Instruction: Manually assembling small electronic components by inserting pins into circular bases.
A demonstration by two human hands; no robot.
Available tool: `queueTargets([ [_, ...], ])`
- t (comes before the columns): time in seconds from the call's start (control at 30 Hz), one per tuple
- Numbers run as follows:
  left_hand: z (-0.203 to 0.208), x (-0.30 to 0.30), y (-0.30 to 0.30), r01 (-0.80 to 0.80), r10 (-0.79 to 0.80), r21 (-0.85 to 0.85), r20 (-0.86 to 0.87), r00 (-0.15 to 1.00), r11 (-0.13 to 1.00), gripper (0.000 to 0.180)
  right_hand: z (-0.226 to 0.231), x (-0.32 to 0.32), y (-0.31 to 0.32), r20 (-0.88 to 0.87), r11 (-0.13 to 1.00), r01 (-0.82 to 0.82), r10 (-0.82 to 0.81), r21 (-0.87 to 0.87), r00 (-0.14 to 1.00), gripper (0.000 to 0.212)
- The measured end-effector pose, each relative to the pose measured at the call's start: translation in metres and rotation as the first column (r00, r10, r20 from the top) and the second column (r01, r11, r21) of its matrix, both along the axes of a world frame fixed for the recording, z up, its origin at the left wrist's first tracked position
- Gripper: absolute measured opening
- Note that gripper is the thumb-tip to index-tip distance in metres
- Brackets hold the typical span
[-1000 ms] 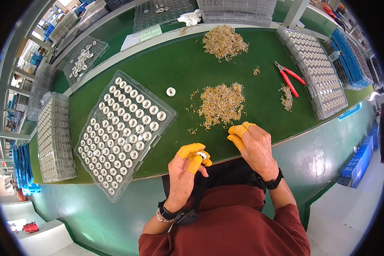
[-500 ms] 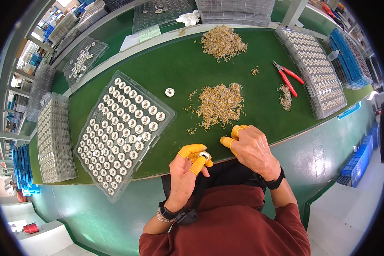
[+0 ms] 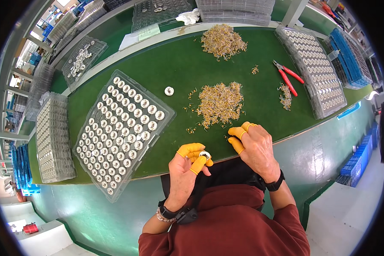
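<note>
Held between the yellow-covered thumb and fingers of my left hand (image 3: 187,164) is a small round white part with a metallic centre (image 3: 205,155), just above the table's front edge. My right hand (image 3: 256,149), also in yellow finger covers, hovers low over the green table (image 3: 149,77). Its thumb and forefinger are slightly apart, with nothing visible between them. A tiny bent-wire component (image 3: 225,137) lies just left of those fingertips. Beyond both hands spreads a pile of small orange-and-silver wire-leaded components (image 3: 219,104), a few strewn at its left side.
On the left, a clear tray (image 3: 168,113) holds rows of round white parts, beside stacked trays (image 3: 53,141). A single round part (image 3: 169,91) lies near it. Farther back is another component pile (image 3: 224,42). Red-handled cutters (image 3: 289,78) and filled trays (image 3: 313,72) are on the right.
My right hand has shifted slightly right, its thumb and forefinger parting, and a tiny component now shows on the table beside them. My left hand still grips the round part, nearly unmoved.
</note>
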State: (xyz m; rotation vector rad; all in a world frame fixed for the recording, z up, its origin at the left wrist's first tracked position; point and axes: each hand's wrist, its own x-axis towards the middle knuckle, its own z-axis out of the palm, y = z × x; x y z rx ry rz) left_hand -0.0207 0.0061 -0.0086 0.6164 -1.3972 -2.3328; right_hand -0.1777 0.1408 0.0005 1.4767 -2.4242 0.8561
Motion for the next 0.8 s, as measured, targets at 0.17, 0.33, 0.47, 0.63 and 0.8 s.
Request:
queueTargets([
  [0.17, 0.002, -0.001, 0.001, 0.002, -0.002, 0.009, 0.017, 1.0, 1.0, 0.024, 0.0, 0.002, -0.005, -0.057, 0.999, -0.031, 0.033, 0.033, 0.998, 0.018],
  [0.33, -0.001, -0.001, 0.001, 0.002, -0.002, -0.03, 0.003, 1.0, 1.0, 0.023, -0.004, 0.003, -0.009, -0.059, 0.998, -0.057, 0.057, 0.015, 0.997, 0.014],
  [0.47, -0.002, -0.002, 0.0, 0.018, -0.018, -0.024, 0.016, 1.0, 1.0, 0.025, -0.003, 0.003, -0.011, -0.041, 0.998, -0.045, 0.047, 0.047, 0.998, 0.013],
  [0.63, -0.005, -0.001, 0.001, 0.031, -0.03, -0.009, 0.021, 0.999, 0.999, 0.025, -0.004, 0.001, -0.012, -0.082, 0.996, -0.09, 0.092, 0.023, 0.992, 0.011],
  [0.8, -0.004, 0.0, 0.001, 0.037, -0.037, -0.012, 0.033, 0.999, 0.999, 0.023, -0.003, 0.0, -0.012, -0.071, 0.99, -0.137, 0.14, 0.046, 0.988, 0.013],
])
